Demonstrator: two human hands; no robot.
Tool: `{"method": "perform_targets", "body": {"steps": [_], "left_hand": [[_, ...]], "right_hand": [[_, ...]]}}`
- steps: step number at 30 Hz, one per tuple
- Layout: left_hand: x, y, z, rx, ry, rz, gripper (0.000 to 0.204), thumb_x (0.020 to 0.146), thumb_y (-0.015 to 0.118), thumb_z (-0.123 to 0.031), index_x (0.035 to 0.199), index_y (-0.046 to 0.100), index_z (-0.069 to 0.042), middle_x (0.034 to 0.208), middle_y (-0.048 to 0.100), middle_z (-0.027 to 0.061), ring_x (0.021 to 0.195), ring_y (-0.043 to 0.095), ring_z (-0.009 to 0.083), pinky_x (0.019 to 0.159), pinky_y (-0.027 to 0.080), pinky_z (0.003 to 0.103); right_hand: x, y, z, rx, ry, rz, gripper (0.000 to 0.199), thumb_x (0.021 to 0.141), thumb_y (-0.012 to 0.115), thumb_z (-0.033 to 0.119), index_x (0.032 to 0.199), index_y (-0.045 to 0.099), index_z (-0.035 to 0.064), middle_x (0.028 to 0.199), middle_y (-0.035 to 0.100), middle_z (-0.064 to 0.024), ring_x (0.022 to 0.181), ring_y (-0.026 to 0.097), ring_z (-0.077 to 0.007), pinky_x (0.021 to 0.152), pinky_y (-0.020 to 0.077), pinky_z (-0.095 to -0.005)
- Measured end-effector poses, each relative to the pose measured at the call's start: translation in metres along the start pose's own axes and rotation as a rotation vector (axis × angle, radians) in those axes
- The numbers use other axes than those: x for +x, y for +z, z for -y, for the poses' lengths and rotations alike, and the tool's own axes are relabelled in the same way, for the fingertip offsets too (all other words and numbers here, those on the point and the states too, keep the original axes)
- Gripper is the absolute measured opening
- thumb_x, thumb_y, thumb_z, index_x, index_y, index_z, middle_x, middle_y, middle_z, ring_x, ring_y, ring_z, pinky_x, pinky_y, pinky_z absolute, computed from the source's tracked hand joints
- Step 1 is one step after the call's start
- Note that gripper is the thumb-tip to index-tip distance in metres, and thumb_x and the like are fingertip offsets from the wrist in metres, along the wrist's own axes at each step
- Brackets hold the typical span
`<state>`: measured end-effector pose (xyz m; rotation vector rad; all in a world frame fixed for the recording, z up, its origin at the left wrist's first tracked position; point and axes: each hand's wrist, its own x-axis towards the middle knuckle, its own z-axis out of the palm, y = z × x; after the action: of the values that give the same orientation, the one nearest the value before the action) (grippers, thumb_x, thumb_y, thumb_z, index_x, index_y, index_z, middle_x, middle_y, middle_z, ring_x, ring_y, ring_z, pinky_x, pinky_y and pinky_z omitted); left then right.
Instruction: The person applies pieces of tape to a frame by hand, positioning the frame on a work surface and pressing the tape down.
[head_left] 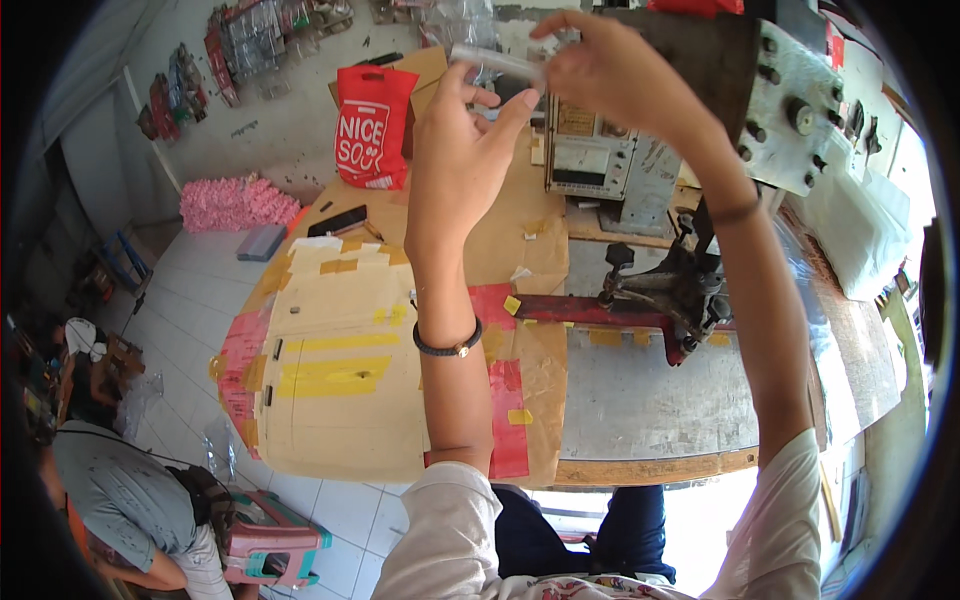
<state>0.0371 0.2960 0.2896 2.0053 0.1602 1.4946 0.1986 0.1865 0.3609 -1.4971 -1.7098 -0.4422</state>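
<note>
High over the far part of a paper-covered worktable (480,235), a person's two bare hands come together at a clear plastic piece (498,64), long and narrow, held up in the air. The right hand (600,75) pinches its right end with bent fingertips, another finger sticking out above it. The left hand (462,150) is partly curled, a fingertip at the piece's left end and the thumb stretched toward the right end; whether it grips or only steadies the piece, one cannot tell. A dark bracelet (447,342) circles the left wrist.

Toward the table's far left edge stands a red bag (374,130) with white lettering, in front of a cardboard box (425,72). Nearer the viewer lies a black phone (338,221). At the left near corner, a broad pale sheet (340,400) carries yellow and red tape patches. Right of the paper, a dark metal clamp fixture (670,290) with a red base sits on a grey metal surface (650,410), and behind it rises a heavy machine (790,105).

Beyond the left edge are a pink bundle (238,204) and, lower down, a co-worker in a grey shirt (125,490) beside a pink-and-green stool (270,540).
</note>
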Motion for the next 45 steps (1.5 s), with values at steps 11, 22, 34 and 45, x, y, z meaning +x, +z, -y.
{"method": "perform_targets", "body": {"steps": [11,22,34,45], "left_hand": [[-0.013,0.026,-0.062,-0.598,-0.056,0.238,0.023,0.093,0.077,-0.017,0.097,0.071,0.005,0.081,0.071,0.0075,0.069,0.065,0.0135,0.065,0.053,0.027],[-0.041,0.049,-0.086,-0.396,0.190,0.862,0.007,0.090,0.073,0.000,0.094,0.073,0.005,0.080,0.074,0.0115,0.071,0.072,0.0145,0.064,0.057,0.025],[-0.088,0.067,-0.147,0.205,0.073,1.212,0.027,0.091,0.071,-0.022,0.101,0.074,0.003,0.094,0.075,0.0180,0.086,0.074,0.0266,0.075,0.056,0.032],[-0.250,0.045,0.000,0.715,-0.211,1.241,0.085,0.102,0.049,-0.054,0.161,0.018,-0.002,0.169,0.013,0.0184,0.156,0.012,0.0345,0.126,0.016,0.047]], "right_hand": [[-0.127,-0.034,0.060,0.380,0.171,-0.147,0.045,0.089,0.074,0.012,0.128,0.059,-0.0025,0.095,0.076,-0.0137,0.084,0.073,-0.0187,0.074,0.0578,-0.0308],[-0.254,-0.089,0.042,-0.024,0.068,-0.090,0.021,0.090,0.071,0.006,0.111,0.075,0.0065,0.082,0.074,-0.0072,0.067,0.069,-0.0199,0.059,0.0524,-0.0323],[-0.478,-0.137,-0.033,-0.045,0.623,0.213,0.015,0.089,0.070,0.005,0.103,0.073,0.0034,0.095,0.073,-0.0116,0.078,0.069,-0.0225,0.071,0.0548,-0.0346],[-0.476,-0.132,-0.029,-0.033,0.717,0.164,0.014,0.091,0.068,0.006,0.104,0.071,0.0008,0.095,0.073,-0.0110,0.075,0.065,-0.0205,0.072,0.0520,-0.0329]]}}
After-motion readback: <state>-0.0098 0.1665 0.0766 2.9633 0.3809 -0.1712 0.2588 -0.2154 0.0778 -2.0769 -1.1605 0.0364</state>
